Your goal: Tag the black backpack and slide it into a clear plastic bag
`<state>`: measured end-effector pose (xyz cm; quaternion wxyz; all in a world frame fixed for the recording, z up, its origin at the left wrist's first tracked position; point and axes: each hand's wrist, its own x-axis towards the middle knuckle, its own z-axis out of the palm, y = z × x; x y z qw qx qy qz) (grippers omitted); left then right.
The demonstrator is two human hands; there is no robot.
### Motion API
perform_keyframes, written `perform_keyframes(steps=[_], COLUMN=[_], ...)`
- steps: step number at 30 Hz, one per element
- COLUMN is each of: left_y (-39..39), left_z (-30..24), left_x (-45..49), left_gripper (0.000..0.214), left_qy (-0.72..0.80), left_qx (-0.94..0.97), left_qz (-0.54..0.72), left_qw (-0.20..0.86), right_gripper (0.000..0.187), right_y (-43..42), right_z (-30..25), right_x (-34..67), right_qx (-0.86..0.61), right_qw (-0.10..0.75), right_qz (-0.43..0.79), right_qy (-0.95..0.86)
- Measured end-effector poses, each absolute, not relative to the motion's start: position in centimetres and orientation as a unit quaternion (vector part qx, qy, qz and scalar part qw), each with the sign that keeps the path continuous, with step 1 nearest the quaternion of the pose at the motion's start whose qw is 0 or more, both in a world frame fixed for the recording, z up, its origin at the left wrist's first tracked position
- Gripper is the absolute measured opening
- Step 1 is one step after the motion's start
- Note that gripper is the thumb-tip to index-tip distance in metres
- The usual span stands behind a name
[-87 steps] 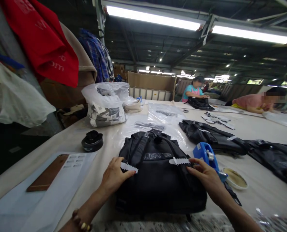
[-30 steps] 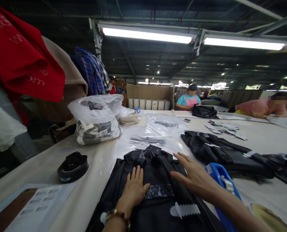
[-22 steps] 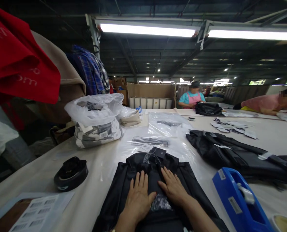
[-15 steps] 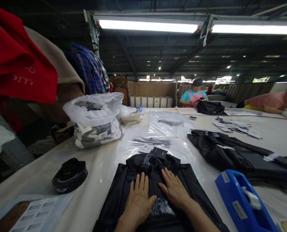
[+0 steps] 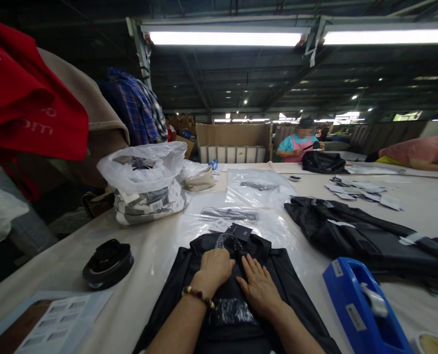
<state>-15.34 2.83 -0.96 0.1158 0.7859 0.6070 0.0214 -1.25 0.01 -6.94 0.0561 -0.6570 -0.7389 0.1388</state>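
A black jacket [image 5: 182, 290] lies front up before me, its collar pointing away. Paper tags, one black [image 5: 241, 231] and one white [image 5: 221, 224], rest at the collar beside a clear-wrapped loop. My left hand [image 5: 217, 268], a beaded bracelet at its wrist, is closed with curled fingers on the upper front just below the collar; what it grips is hidden under the knuckles. Flat on the other side of the front lies my right hand [image 5: 259, 287], fingers stretched out. Between and below the hands is a shiny clear plastic patch [image 5: 234, 312] on the jacket.
Clear plastic bags [image 5: 259, 189] lie beyond the collar. At right are a blue tape dispenser [image 5: 352, 295] and another black garment [image 5: 337, 231]. A black tape roll [image 5: 108, 265], label sheets [image 5: 56, 319] and a filled bag [image 5: 145, 191] are at left. Two people work across the table.
My left hand has gone from flat to curled and moved forward towards the collar. My right hand stays flat, slightly further left. The jacket has shifted a little in view.
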Motion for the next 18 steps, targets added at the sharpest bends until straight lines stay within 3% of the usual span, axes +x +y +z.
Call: perform_keyframes(steps=[7, 12, 18], left_y=[3.2, 4.2, 4.1], left_z=[-7.7, -8.8, -8.4], left_x=[-13.4, -13.2, -13.6], left_gripper=[0.043, 0.048, 0.052], left_qy=[0.551, 0.543, 0.539], left_qx=[0.819, 0.823, 0.817], left_qz=[0.156, 0.161, 0.174], left_qw=[0.031, 0.051, 0.108], right_gripper=[0.062, 0.066, 0.056], right_y=[0.7, 1.5, 3.9], right_z=[-6.9, -7.2, -3.3], right_x=[-0.7, 0.8, 1.6], right_qx=[-0.652, -0.655, -0.650], right_qw=[0.030, 0.096, 0.104], right_qz=[0.192, 0.286, 0.202], right_qy=[-0.733, -0.693, -0.725])
